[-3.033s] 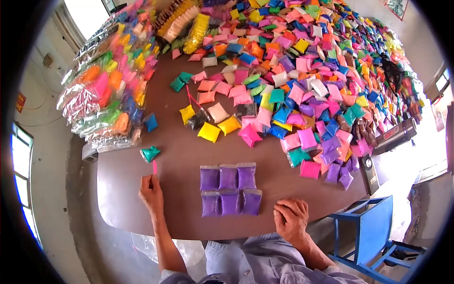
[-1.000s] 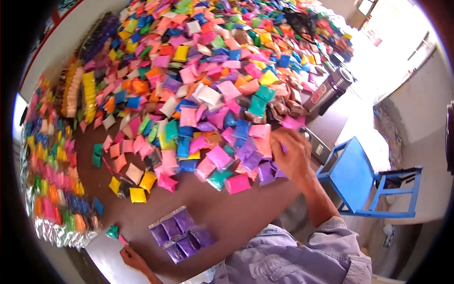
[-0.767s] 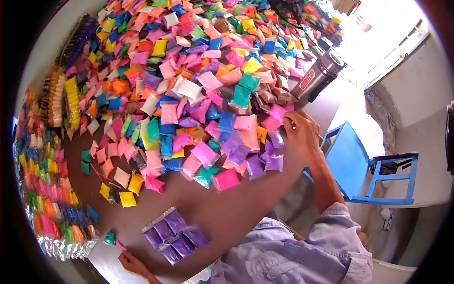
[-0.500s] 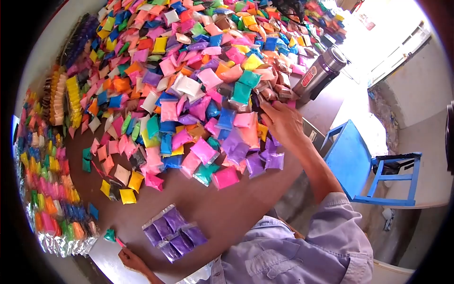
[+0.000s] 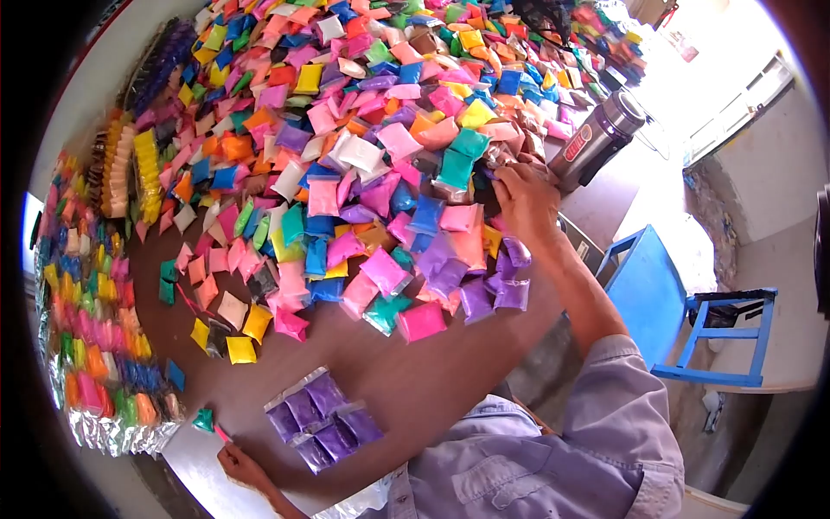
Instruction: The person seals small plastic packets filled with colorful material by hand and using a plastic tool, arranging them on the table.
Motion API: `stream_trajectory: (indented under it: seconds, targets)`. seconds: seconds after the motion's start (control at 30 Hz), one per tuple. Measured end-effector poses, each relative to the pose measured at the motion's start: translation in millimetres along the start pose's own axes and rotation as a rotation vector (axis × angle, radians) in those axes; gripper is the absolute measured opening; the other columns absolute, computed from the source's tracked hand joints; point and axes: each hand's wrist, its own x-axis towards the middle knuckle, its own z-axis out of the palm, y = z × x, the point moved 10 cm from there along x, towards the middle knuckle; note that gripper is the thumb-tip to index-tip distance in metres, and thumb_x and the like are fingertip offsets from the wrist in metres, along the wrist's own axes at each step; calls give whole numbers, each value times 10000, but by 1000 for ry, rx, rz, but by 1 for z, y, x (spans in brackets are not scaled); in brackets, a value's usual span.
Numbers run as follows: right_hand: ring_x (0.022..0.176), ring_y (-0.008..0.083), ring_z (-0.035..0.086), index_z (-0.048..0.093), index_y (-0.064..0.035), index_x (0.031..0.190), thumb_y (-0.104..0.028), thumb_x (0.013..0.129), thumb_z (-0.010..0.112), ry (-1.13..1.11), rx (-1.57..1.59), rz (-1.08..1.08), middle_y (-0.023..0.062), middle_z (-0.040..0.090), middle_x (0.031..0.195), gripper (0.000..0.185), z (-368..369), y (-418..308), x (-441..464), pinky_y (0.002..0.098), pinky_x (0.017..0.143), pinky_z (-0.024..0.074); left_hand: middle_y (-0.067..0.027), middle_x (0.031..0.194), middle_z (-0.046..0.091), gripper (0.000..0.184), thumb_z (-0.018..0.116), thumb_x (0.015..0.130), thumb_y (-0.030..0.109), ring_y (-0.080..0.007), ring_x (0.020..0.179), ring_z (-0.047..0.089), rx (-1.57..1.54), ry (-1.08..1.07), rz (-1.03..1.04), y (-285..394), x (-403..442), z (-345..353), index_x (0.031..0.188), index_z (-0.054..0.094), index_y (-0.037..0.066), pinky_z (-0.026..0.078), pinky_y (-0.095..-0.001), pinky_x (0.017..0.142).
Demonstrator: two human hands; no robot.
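Observation:
My right hand [image 5: 527, 201] reaches into the right edge of a big pile of coloured packets [image 5: 346, 147], among brown packets [image 5: 517, 143] beside the flask. Its fingertips are partly hidden, so what they hold cannot be made out. My left hand [image 5: 240, 464] rests at the table's near left edge, fingers closed on a thin pink stick [image 5: 222, 433]. A green packet [image 5: 203, 420] lies at the stick's far end. Between my hands, several purple packets [image 5: 322, 418] lie side by side in two rows on the brown table [image 5: 415, 381].
A metal flask [image 5: 598, 138] stands right of the pile. Stacked clear bags of coloured packets [image 5: 99, 346] line the left side. Loose yellow packets [image 5: 242, 349] lie at the pile's near left. A blue chair [image 5: 644, 294] is beyond the right table edge.
The view has swung right. My right hand has gone from beside the purple packets to the pile's right edge, then in among the brown packets. My left hand has kept its place by the green packet.

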Motion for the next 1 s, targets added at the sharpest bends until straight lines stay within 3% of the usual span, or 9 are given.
stream_trajectory:
  seconds: [0.1,0.17,0.23,0.27,0.4,0.5,0.63,0.8,1.0]
  targets:
    - [891,293,720,692,-67,950,-97,835,752,17,201,115,91,715,950,132,-9,15,10,347,738,558,-143,865,673,271,610,1016,235,-270,759,620,-6,-6,-14,-5,1,3,975,681,-23,504,-377,696]
    - [839,259,714,694,-75,953,-156,840,755,15,304,241,87,719,893,151,-12,27,9,383,728,552,-144,869,677,268,611,1014,234,-270,765,624,-9,-1,-24,-7,0,1,978,682,-22,505,-377,699]
    - [771,168,700,678,-55,978,-136,872,738,-159,609,591,65,704,853,146,-4,45,-2,325,678,533,-146,872,684,269,617,1010,239,-272,766,628,-1,-25,-66,-6,1,2,980,685,-20,508,-380,704]
    - [700,96,642,658,-20,970,-108,898,721,-96,694,558,38,662,806,130,-1,51,-6,257,611,492,-146,872,684,269,617,1010,239,-272,766,628,-4,-20,-66,-8,1,2,980,685,-20,508,-380,704]
    - [638,71,590,628,4,978,-86,926,706,-227,1026,840,21,631,779,130,-22,9,-26,229,546,471,-147,864,689,276,619,1007,246,-274,754,629,-42,-24,-54,-8,1,4,983,686,-21,510,-386,707]
    - [639,79,598,626,5,1017,-103,935,710,-313,1189,796,20,638,789,160,-24,-24,-42,236,556,499,-149,844,678,269,613,1008,234,-266,748,623,-39,-3,-21,-4,1,5,971,677,-24,507,-386,703]
    - [710,90,623,623,5,1100,-82,939,700,-261,1374,810,32,657,858,198,-26,-69,-69,236,578,515,-139,814,657,222,626,997,191,-227,735,610,-73,36,67,-6,1,6,946,668,-21,499,-373,689]
    - [899,152,665,559,-14,1365,-56,938,607,-557,1627,875,81,681,1078,432,-12,-148,-127,317,779,589,-103,802,667,186,645,980,179,-194,699,606,-119,66,113,4,-1,4,938,681,1,499,-346,649]
    - [1032,187,657,526,-8,1392,-29,922,546,-801,1876,992,105,644,1207,471,-4,-201,-202,380,851,602,-87,732,666,143,686,949,223,-223,630,623,-5,80,11,26,-9,-11,937,722,85,498,-364,614]
